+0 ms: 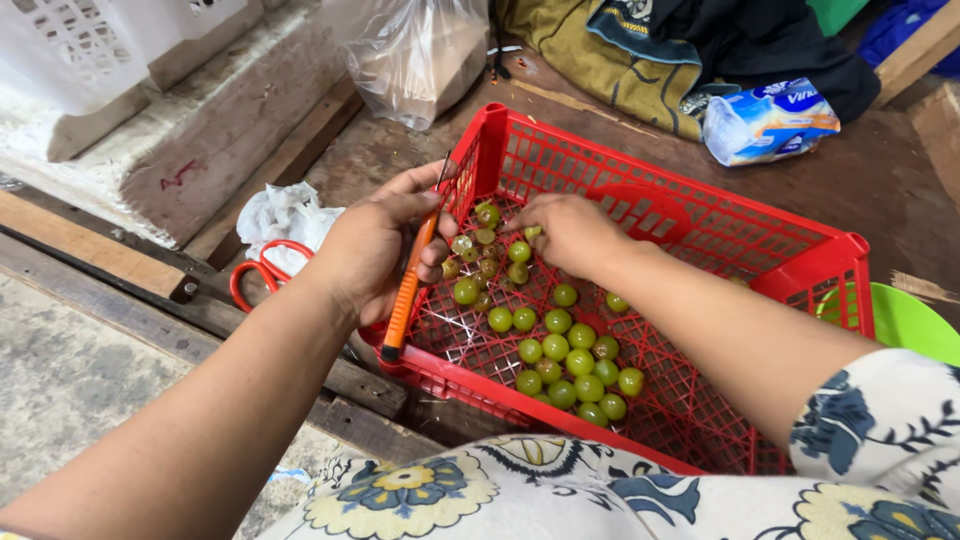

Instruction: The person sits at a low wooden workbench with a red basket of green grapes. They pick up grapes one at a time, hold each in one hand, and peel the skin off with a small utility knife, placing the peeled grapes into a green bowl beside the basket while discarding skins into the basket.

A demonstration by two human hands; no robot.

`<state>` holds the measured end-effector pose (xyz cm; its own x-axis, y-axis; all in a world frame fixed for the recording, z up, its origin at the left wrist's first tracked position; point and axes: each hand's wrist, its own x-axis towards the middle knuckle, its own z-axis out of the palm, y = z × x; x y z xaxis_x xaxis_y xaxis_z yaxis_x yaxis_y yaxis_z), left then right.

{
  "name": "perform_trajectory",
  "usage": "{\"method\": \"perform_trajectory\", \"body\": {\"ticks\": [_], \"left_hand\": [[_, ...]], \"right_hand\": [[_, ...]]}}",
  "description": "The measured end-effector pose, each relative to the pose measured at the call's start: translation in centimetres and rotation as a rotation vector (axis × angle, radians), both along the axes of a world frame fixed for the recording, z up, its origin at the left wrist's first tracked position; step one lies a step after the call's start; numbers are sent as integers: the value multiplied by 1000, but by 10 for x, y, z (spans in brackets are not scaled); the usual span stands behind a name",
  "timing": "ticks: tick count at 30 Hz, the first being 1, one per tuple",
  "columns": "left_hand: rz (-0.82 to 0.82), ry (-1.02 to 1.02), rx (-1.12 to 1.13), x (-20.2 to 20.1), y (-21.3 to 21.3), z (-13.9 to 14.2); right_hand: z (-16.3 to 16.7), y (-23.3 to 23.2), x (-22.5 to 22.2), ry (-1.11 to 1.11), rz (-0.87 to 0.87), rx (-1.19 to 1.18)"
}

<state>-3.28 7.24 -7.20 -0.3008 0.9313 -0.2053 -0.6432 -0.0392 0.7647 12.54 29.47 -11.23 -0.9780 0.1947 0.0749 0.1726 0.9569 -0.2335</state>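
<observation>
A red plastic crate (800,262) lies tilted in front of me with several small green round fruits (570,355) loose on its mesh floor. My left hand (375,250) is closed around an orange-handled knife (408,290) at the crate's left rim, blade pointing up. My right hand (570,232) reaches into the crate with its fingers pinched on one green fruit (531,232) near the top of the pile. Both hands are close together over the crate's upper left part.
Red-handled scissors (258,272) lie on a white crumpled bag (285,215) left of the crate. A clear plastic bag (415,55), dark cloths (700,45), a blue-and-white packet (770,120), a white basket (90,45) and a green bowl (915,320) surround it.
</observation>
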Motion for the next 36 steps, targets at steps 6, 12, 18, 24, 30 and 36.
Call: {"method": "perform_trajectory", "body": {"ticks": [6,12,18,24,30,36], "left_hand": [[-27,5,-30,0,4,0],[-31,13,-45,2,7,1],[-39,43,-45,4,6,4],[-41,72,-71,7,4,8],[-42,63,-59,9,0,9],[-55,90,-70,6,1,8]], "right_hand": [[-20,3,-8,-268,-89,45],[-7,4,15,72,-329,-1008],[40,-9,78,312,-302,-1981],[70,-34,101,433,-221,-2166],[76,-49,107,507,-224,-2035],[81,-19,146,595,-303,-1689]]}}
